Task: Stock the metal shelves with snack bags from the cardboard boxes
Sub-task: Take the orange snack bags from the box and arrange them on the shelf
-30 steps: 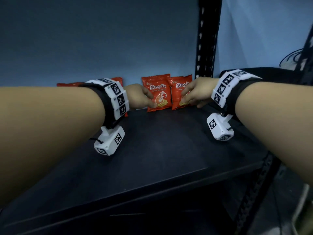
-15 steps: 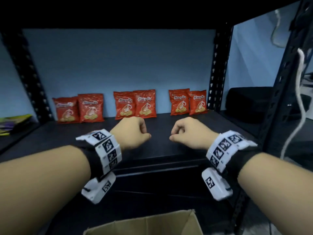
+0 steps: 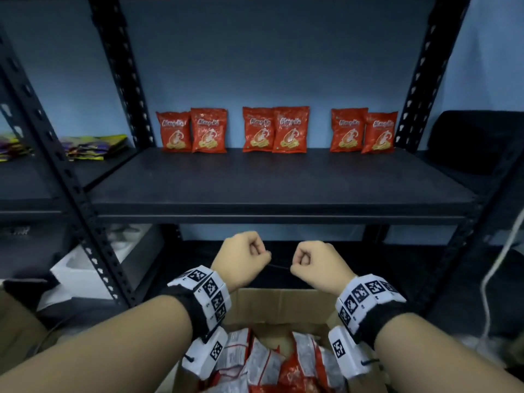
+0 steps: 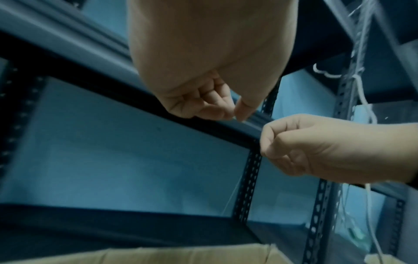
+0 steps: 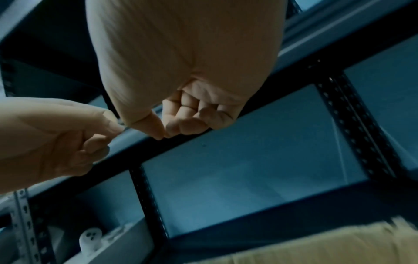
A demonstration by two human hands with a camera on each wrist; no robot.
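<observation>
Upright, six red snack bags [image 3: 276,129], row along shelf [image 3: 278,185]

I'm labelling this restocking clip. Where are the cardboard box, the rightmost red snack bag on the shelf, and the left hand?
cardboard box [image 3: 283,300]: head view, inner back wall.
rightmost red snack bag [image 3: 380,133]: head view, front face.
left hand [image 3: 241,255]: head view, back of hand.

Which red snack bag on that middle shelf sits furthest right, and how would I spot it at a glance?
Start at the black metal shelf facing the person. Six red snack bags stand along its back edge in three pairs. The rightmost snack bag is next to the right rear upright; it stands slightly lower and more tilted than its partner.
</observation>
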